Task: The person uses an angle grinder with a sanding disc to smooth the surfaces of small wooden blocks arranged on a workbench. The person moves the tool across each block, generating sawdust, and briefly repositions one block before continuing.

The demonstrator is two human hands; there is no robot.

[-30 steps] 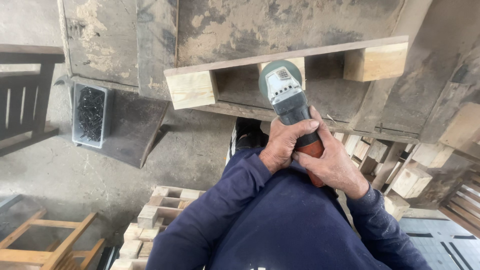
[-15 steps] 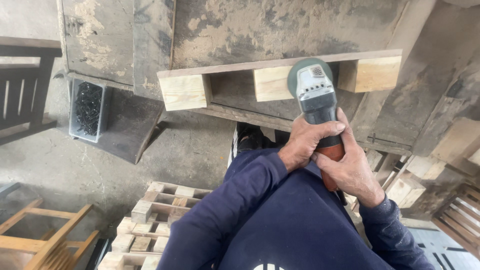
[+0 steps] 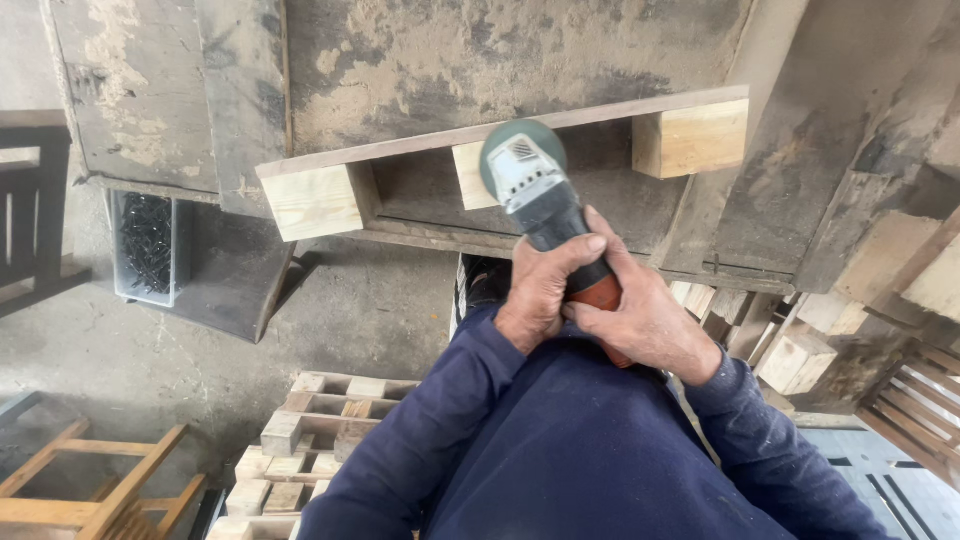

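Pointing up-left, away from the body, the grey-and-orange angle grinder (image 3: 545,200) meets the pale middle wooden block (image 3: 470,175). Left hand (image 3: 545,285) and right hand (image 3: 640,320) wrap tightly around its body.

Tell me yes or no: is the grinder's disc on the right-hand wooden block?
No, the angle grinder held by the left hand and right hand meets the middle block, not the right block.

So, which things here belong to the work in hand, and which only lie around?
In use:
- angle grinder, held by left hand and right hand
- wooden pallet piece, its middle block under the disc

Lying about:
- clear box of dark screws
- stacked small pallets
- loose wood blocks
- wooden frame
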